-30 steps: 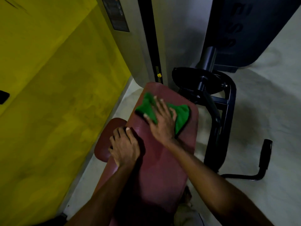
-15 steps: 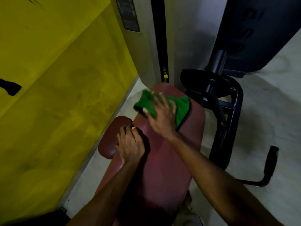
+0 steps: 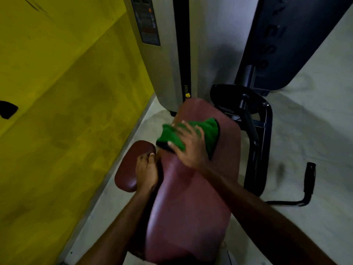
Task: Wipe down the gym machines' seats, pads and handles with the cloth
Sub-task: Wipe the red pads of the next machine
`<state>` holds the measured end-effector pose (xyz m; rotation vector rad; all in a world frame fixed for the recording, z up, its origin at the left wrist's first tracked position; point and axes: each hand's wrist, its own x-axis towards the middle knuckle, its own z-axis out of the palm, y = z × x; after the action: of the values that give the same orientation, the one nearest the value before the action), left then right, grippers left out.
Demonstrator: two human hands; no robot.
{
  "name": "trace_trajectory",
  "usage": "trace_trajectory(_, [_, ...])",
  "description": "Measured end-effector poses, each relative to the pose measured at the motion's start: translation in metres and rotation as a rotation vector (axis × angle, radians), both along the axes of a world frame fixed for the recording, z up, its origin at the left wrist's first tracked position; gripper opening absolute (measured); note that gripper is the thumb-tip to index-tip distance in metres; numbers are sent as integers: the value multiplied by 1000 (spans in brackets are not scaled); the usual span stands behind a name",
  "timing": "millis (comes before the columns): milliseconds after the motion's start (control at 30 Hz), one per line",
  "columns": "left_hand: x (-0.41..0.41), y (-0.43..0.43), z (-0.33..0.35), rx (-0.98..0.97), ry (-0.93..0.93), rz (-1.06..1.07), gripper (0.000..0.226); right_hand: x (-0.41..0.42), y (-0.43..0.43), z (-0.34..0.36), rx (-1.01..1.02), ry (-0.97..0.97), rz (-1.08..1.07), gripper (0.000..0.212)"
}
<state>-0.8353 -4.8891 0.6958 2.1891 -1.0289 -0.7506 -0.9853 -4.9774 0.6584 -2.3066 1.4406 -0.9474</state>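
Cloth (image 3: 210,132): green, bunched, dark-edged, lying on the far end of the maroon pad (image 3: 191,207). My right grip (image 3: 188,148): flat, fingers spread, pressing the cloth down. My left grip (image 3: 147,173): fingers curled over the pad's left edge, beside the small side pad (image 3: 128,169). Label panel (image 3: 148,25) on the far grey housing (image 3: 164,64): writing too blurred to read.
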Motion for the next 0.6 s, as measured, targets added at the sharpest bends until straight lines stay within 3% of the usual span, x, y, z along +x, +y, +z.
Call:
trace_trajectory(100, [27, 21, -30, 109, -40, -112, 34, -5, 36, -13, -75, 68, 128, 52])
trace_trajectory(267, [50, 53, -46, 143, 90, -134, 29, 25, 23, 2, 54, 43, -222, 53])
trace_trajectory(400, [69, 76, -52, 112, 194, -157, 27, 44, 95, -1, -26, 60, -19, 50])
trace_trajectory(467, [79, 88, -58, 106, 331, -95, 27, 41, 133, -8, -68, 93, 116, 49])
trace_trajectory(600, [85, 109, -49, 201, 588, 37, 34, 28, 120, -11, -82, 142, 145, 49])
